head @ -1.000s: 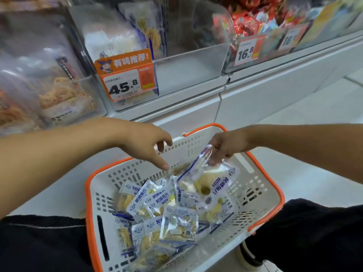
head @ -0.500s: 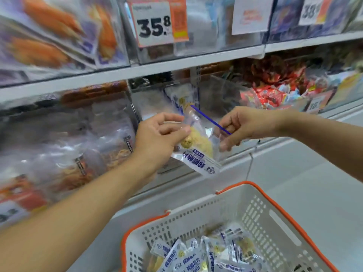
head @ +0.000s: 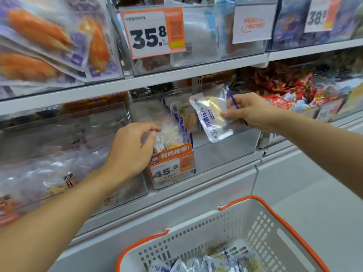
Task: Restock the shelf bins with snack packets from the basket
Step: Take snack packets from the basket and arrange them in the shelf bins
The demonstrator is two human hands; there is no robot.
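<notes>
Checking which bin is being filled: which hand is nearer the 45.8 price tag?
Left. The left hand sits right beside the 45.8 price tag, at its left edge. The right hand, holding a snack packet, is higher and off to the right.

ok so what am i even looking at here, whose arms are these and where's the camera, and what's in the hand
There is no machine here. These are a person's two bare arms, filmed by one wide-angle camera worn on the person's head, looking forward and down, so you see roughly what the person sees.

The person stands at a shop shelf of clear plastic bins. The right hand pinches a small clear snack packet with blue print and holds it in front of the clear bin marked with the 45.8 price tag. That bin already holds a few similar packets at its left side. The left hand, fingers loosely curled and holding nothing, reaches to the bin's left front corner.

At the bottom is a white basket with an orange rim, holding more packets of the same kind.
</notes>
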